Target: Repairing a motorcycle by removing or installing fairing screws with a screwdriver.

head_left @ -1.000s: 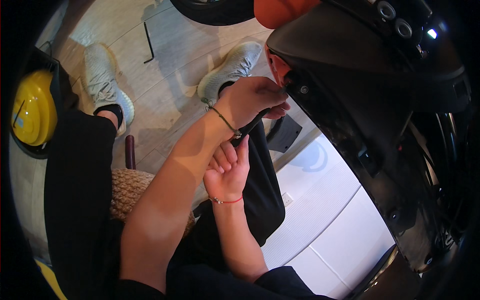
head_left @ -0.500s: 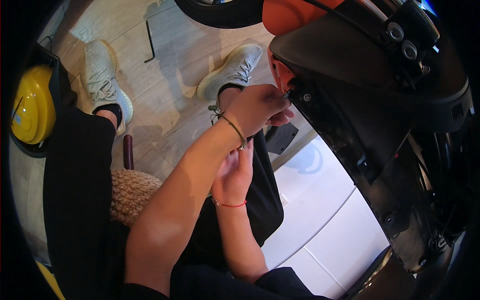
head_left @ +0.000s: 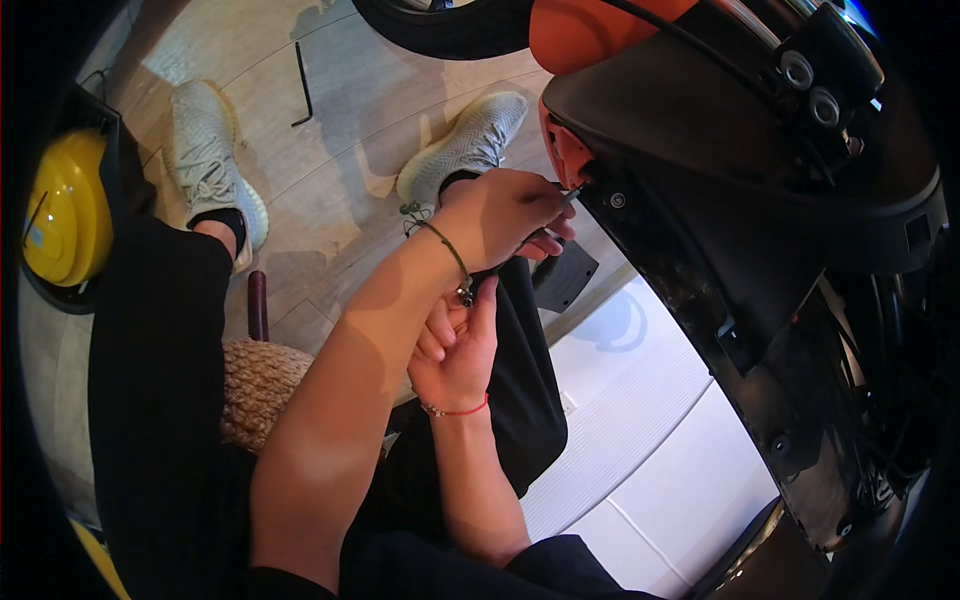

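My left hand (head_left: 505,215) is closed around a thin dark metal rod (head_left: 573,195). The rod's tip meets the orange and black panel edge (head_left: 565,155) of a motorbike or scooter on the right. Below that wrist, my right hand (head_left: 455,350) is turned palm up with its fingers curled and thumb raised. My left wrist partly covers its fingertips, so what they hold, if anything, is hidden. A round bolt head (head_left: 617,200) sits in the black panel (head_left: 680,250) just right of the rod's tip.
An L-shaped hex key (head_left: 302,85) lies on the wood-look floor. A black tyre (head_left: 450,30) stands at the top. On the left is a yellow rounded object (head_left: 70,210) in a black holder. A woven seat (head_left: 262,390) and a white panelled surface (head_left: 640,440) are below.
My left hand has drawn back slightly from the panel, so more of the rod shows. My right hand has shifted a little left, and more of its curled fingers show.
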{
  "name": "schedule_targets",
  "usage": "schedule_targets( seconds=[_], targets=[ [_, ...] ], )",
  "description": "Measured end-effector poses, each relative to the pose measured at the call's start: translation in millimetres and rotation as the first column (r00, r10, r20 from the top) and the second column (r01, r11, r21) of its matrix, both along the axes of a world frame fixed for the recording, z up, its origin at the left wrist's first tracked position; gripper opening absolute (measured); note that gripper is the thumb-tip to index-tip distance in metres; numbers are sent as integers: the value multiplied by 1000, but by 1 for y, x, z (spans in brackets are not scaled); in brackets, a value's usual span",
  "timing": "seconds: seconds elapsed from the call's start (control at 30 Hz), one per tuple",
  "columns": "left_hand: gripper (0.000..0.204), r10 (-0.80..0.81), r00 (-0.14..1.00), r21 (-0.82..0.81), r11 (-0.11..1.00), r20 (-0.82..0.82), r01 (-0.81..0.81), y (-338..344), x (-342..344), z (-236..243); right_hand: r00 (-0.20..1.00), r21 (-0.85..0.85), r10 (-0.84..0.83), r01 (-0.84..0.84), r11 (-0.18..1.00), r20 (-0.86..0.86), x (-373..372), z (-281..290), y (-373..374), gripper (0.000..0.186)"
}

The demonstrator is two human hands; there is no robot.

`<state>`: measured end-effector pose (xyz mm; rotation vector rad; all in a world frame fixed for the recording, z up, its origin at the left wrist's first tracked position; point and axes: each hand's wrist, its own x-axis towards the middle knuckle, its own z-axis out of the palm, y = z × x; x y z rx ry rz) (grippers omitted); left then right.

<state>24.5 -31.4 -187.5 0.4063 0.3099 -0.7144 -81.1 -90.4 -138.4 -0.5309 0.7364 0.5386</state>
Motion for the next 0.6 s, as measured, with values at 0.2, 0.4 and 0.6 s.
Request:
schedule_targets(
  seconds=[0.2,0.4,0.6],
  targets=[
    [22,53,994,-14,998,-98,-55,5,-1,5,979,-450,-204,171,877,-25,-5,7,10,36],
    [20,119,991,112,988,-67,-111,-8,-3,4,985,-699,-174,129,703,7,-1,11,21,30],
    [30,-22,991,135,991,130,4,-2,0,-1,909,148,-386,408,901,-159,3,2,-2,34]
  ],
)
